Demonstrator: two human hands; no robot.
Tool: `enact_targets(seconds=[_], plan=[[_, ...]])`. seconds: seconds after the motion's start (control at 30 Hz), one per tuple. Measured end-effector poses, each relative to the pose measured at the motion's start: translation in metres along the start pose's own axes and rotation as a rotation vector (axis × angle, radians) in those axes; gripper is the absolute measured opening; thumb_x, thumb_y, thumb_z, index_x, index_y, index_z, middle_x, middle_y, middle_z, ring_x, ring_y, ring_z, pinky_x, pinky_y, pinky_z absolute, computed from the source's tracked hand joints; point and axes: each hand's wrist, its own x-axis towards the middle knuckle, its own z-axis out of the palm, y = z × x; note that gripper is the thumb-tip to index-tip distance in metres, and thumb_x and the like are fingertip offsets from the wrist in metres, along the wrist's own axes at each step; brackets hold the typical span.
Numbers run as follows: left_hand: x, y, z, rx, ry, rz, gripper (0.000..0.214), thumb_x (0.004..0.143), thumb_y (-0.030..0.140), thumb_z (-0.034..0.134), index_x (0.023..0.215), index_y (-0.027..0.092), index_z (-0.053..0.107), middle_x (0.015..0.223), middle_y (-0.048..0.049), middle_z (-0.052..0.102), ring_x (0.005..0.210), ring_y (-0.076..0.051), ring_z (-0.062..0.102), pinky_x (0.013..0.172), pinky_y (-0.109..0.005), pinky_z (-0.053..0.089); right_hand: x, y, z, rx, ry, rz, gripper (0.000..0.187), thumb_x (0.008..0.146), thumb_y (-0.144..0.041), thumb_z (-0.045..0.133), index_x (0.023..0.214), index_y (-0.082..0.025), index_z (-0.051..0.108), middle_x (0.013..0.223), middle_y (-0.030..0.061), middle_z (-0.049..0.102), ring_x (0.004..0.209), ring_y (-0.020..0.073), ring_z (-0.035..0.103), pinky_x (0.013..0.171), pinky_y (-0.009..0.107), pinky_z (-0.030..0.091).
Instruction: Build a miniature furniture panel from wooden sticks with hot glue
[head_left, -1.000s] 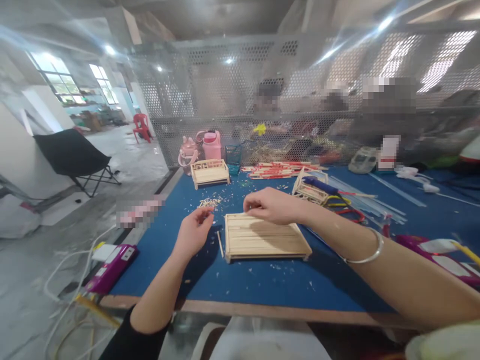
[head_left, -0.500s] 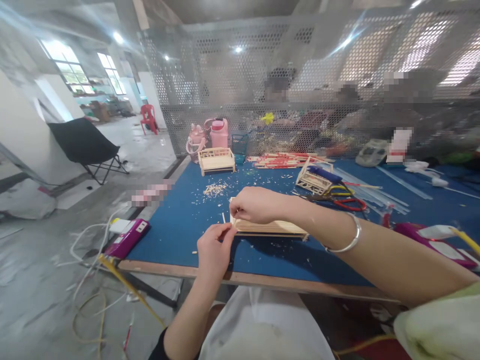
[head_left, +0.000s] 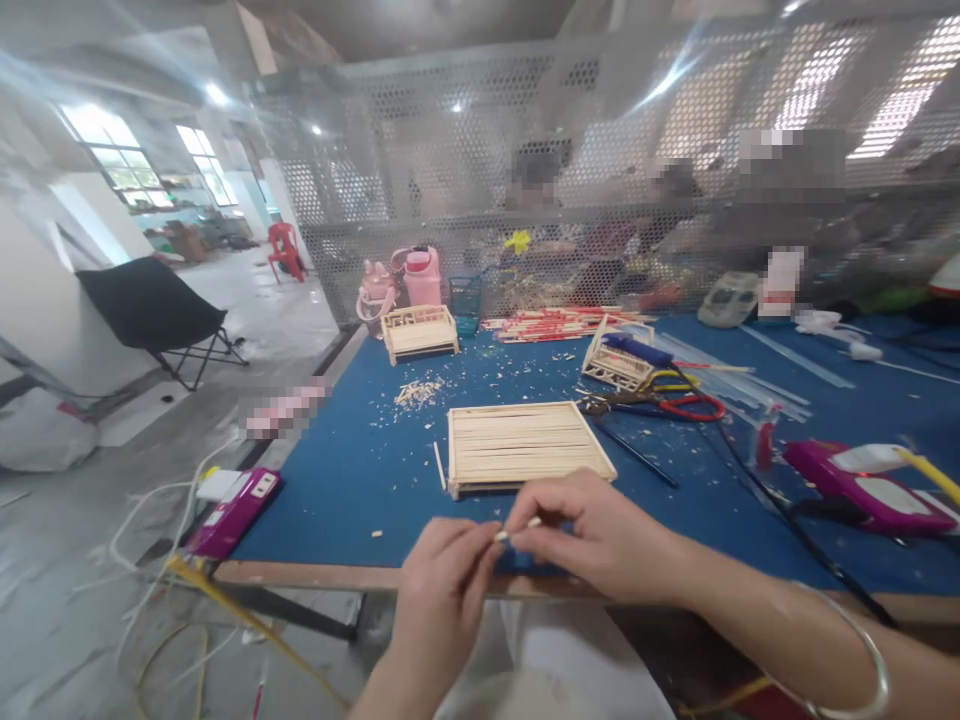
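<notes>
My left hand point(head_left: 448, 572) and my right hand point(head_left: 592, 532) meet fingertip to fingertip over the table's near edge. Both are closed in a pinch on a short wooden stick piece point(head_left: 501, 537); pale bits show at each hand's fingers, and I cannot tell whether they are one piece. Just beyond the hands lies a rectangular wooden stick panel point(head_left: 525, 440) with a raised frame, its near right part hidden by my right hand. A loose thin wooden stick point(head_left: 439, 466) rests beside the panel's left side.
Behind stand a small wooden bench model point(head_left: 421, 335) and another wooden model point(head_left: 616, 362). Pliers point(head_left: 690, 406), a dark pen-like tool point(head_left: 637, 455), red-and-pale sticks point(head_left: 551, 323) and clear glue sticks point(head_left: 757, 388) lie about. Purple power strips point(head_left: 238, 512) flank the blue tabletop point(head_left: 330, 500).
Both hands have left the panel's left corner and drawn back towards me, the right hand also moving right. The panel is now uncovered, and a small stick piece shows between the fingers.
</notes>
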Motion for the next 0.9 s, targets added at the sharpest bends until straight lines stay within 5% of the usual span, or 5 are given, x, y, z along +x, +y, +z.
enact_targets(seconds=[0.17,0.3,0.57,0.67,0.9], plan=[[0.001,0.016,0.013,-0.427,-0.389,-0.45,0.023,0.088,0.03,0.056,0.097,0.02,0.074,0.076,-0.0046,0.073,0.07,-0.015,0.067,0.067,-0.023,0.052,-0.023,0.023,0.004,0.306,0.132,0.249,0.022,0.078,-0.038,0.058,0.08,-0.017,0.06,0.061,-0.0019,0.057,0.053,0.0102,0.049,0.051,0.022,0.04],[0.012,0.016,0.022,-0.617,-0.46,-0.673,0.031,0.083,0.039,0.058,0.097,0.015,0.073,0.073,-0.0069,0.072,0.068,-0.017,0.065,0.067,-0.027,0.053,-0.02,0.034,-0.011,0.259,0.165,0.231,0.02,0.072,-0.037,0.062,0.07,-0.017,0.059,0.058,-0.0032,0.053,0.053,0.0091,0.044,0.051,0.022,0.036],[0.016,0.014,0.024,-0.215,-0.401,-0.37,0.021,0.084,0.028,0.055,0.079,0.021,0.074,0.072,-0.0034,0.072,0.066,-0.016,0.064,0.061,-0.024,0.048,-0.011,0.03,-0.006,0.269,0.118,0.173,0.015,0.072,-0.031,0.065,0.067,-0.018,0.061,0.058,-0.003,0.057,0.054,0.0096,0.048,0.052,0.022,0.037],[0.017,0.009,0.021,-0.104,-0.262,-0.234,0.025,0.084,0.027,0.053,0.068,0.02,0.07,0.07,-0.0042,0.07,0.067,-0.016,0.063,0.06,-0.023,0.048,0.004,0.023,0.002,0.13,0.075,0.041,0.009,0.075,-0.023,0.064,0.067,-0.019,0.064,0.064,-0.0017,0.062,0.059,0.0104,0.053,0.059,0.022,0.04],[0.005,-0.013,0.008,-0.062,-0.175,-0.4,0.027,0.087,0.036,0.051,0.093,0.02,0.072,0.084,-0.0068,0.075,0.077,-0.021,0.068,0.071,-0.028,0.052,0.012,0.018,-0.006,-0.219,0.295,-0.124,0.013,0.082,-0.024,0.06,0.091,-0.016,0.065,0.078,0.0032,0.064,0.067,0.0134,0.053,0.061,0.024,0.04]])
